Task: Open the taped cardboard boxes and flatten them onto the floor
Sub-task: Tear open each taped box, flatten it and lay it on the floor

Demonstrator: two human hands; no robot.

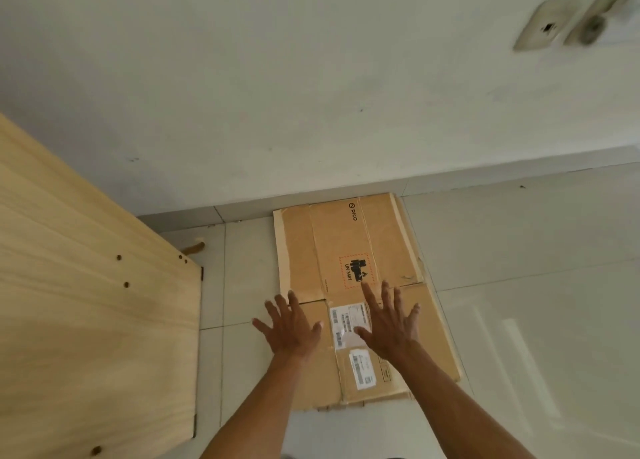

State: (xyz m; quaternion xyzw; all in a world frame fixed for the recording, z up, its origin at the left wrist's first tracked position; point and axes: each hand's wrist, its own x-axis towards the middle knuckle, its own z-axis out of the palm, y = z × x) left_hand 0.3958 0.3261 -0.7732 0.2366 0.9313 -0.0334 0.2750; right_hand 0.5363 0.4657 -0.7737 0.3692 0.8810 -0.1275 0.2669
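Now I am spreading my left hand (289, 323) and right hand (389, 320) flat over the flattened Pico carton (349, 250); being light, stiff and springy, it probably needs pressing along its creases.

- We see a brown cardboard box (349, 285) lying flattened on the pale tiled floor, its far edge close against the base of the wall.
- Its far panel bears a small black logo near the wall end and a red dashed hazard square marked "UN 3481".
- A crease runs across the middle, dividing the far panel from the near one.
- On the near panel we see two white shipping labels with barcodes, one behind the other, with clear tape over them.
- Layered edges show along the right side and near end, so more than one sheet may lie stacked; we cannot tell.
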